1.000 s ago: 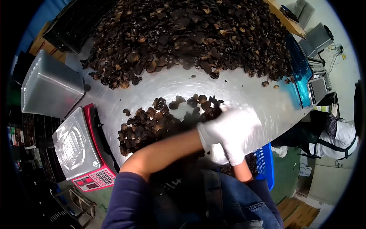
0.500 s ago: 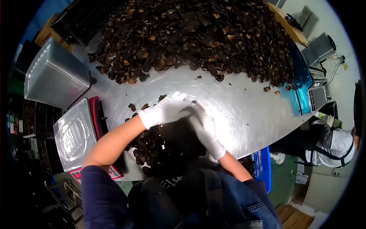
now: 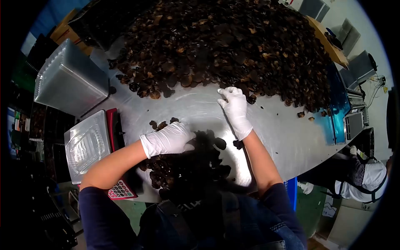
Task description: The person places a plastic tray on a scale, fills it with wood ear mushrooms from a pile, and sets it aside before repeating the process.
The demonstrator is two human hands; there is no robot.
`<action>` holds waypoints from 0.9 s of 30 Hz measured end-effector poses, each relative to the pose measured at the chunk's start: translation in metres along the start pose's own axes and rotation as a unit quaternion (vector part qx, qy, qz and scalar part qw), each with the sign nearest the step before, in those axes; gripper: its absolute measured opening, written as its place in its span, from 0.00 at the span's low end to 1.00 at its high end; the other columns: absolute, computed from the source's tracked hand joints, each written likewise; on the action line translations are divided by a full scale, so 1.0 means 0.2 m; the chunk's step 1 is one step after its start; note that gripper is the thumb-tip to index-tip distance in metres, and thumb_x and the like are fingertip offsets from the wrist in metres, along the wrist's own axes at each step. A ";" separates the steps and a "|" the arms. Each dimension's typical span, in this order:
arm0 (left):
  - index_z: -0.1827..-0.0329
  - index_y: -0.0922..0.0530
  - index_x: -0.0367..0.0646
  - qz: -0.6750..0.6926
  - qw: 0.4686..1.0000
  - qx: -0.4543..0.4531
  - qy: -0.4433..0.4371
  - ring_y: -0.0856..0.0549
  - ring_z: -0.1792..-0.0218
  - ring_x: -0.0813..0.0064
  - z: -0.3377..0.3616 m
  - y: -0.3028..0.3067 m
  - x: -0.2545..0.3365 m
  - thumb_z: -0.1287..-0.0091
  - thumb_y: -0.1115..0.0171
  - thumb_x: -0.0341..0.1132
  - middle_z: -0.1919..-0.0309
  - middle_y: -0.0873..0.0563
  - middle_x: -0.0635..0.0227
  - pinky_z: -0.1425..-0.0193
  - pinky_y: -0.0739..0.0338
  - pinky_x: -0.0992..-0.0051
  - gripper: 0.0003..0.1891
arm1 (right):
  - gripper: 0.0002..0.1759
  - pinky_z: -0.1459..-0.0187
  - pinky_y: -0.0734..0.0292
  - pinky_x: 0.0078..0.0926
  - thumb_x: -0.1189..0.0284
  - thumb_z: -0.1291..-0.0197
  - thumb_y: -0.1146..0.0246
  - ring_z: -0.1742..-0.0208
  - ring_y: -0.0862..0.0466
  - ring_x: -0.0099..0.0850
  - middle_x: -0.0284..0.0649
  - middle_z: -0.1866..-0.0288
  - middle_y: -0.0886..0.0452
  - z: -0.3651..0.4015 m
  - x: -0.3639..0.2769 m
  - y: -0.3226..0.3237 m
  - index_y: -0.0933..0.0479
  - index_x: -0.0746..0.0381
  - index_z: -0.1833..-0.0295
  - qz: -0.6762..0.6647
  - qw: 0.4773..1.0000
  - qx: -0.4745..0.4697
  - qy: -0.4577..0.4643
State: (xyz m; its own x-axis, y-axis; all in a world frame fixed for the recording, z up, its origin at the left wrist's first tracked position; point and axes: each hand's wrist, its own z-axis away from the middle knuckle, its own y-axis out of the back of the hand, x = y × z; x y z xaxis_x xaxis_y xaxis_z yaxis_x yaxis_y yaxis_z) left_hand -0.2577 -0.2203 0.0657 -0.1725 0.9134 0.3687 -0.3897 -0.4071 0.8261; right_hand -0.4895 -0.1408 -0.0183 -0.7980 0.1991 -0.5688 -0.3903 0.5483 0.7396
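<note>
Silver metal table [image 3: 287, 137]; large heap of crinkled, dark-brown pieces [image 3: 225, 46]; nearer you, a smaller matching pile [image 3: 196, 166]. Your white-gloved left hand [image 3: 168, 138] curls there, hold hidden; white-gloved right hand [image 3: 236, 109], half-open, apparently empty, seems reaching heapward; grasping needs closing.

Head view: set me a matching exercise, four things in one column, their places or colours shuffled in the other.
1. Left gloved hand
2. Right gloved hand
3. Digital scale
4. Stack of clear plastic containers

A. Red-sided, with a keypad
B. Beyond the scale
C. At the smaller dark fungus pile
D. Near the edge of the larger dark fungus pile

Pairs: 1-C; 2-D; 3-A; 4-B
</note>
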 end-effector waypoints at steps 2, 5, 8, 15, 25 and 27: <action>0.46 0.18 0.35 0.013 1.000 0.004 -0.002 0.20 0.44 0.47 0.00 -0.01 0.00 0.35 0.33 0.45 0.47 0.18 0.49 0.39 0.23 0.56 0.22 | 0.07 0.52 0.24 0.38 0.71 0.44 0.31 0.54 0.20 0.42 0.40 0.60 0.18 0.01 0.09 0.01 0.15 0.58 0.60 0.022 0.998 0.007 0.062; 0.44 0.19 0.35 0.053 0.998 0.026 -0.018 0.20 0.42 0.48 0.00 0.05 0.01 0.33 0.34 0.46 0.45 0.18 0.50 0.37 0.24 0.58 0.24 | 0.08 0.55 0.23 0.42 0.70 0.37 0.36 0.56 0.20 0.47 0.47 0.62 0.19 0.24 0.14 0.24 0.18 0.64 0.64 0.000 0.999 -0.053 0.010; 0.42 0.19 0.39 0.189 0.976 0.106 -0.037 0.19 0.45 0.51 -0.02 0.09 -0.04 0.32 0.34 0.42 0.49 0.17 0.54 0.38 0.23 0.60 0.20 | 0.07 0.58 0.19 0.40 0.70 0.38 0.33 0.58 0.14 0.48 0.48 0.51 0.15 0.64 0.27 0.64 0.16 0.62 0.59 0.120 0.985 -0.118 0.025; 0.53 0.21 0.37 -0.100 0.903 0.390 0.152 0.18 0.52 0.54 -0.39 0.19 -0.39 0.41 0.30 0.34 0.56 0.18 0.54 0.47 0.21 0.60 0.16 | 0.08 0.62 0.18 0.40 0.64 0.48 0.27 0.66 0.13 0.46 0.46 0.68 0.13 1.02 0.02 1.40 0.12 0.56 0.65 0.192 0.862 -0.439 -0.168; 0.66 0.21 0.42 -0.066 0.883 0.450 0.117 0.16 0.63 0.57 -0.42 0.00 -0.21 0.45 0.37 0.27 0.68 0.19 0.59 0.57 0.19 0.61 0.05 | 0.38 0.31 0.30 0.43 0.68 0.48 0.25 0.30 0.29 0.52 0.53 0.29 0.29 0.02 0.26 0.49 0.28 0.54 0.30 0.125 0.987 0.090 -0.042; 0.62 0.20 0.42 -0.048 0.924 0.372 0.077 0.18 0.58 0.58 -0.43 -0.05 -0.14 0.47 0.33 0.28 0.63 0.19 0.60 0.53 0.20 0.63 0.10 | 0.38 0.34 0.29 0.44 0.68 0.50 0.24 0.32 0.28 0.51 0.51 0.32 0.27 -0.11 0.24 0.39 0.27 0.53 0.31 0.140 0.985 0.101 -0.022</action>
State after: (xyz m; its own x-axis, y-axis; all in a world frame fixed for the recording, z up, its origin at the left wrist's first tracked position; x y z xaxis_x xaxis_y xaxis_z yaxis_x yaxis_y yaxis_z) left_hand -0.3265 -0.2408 0.0104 -0.3187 0.9112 0.2610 0.3098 -0.1601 0.9372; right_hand -0.5683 -0.1062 0.0192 -0.8385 0.3989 -0.3712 -0.0542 0.6168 0.7853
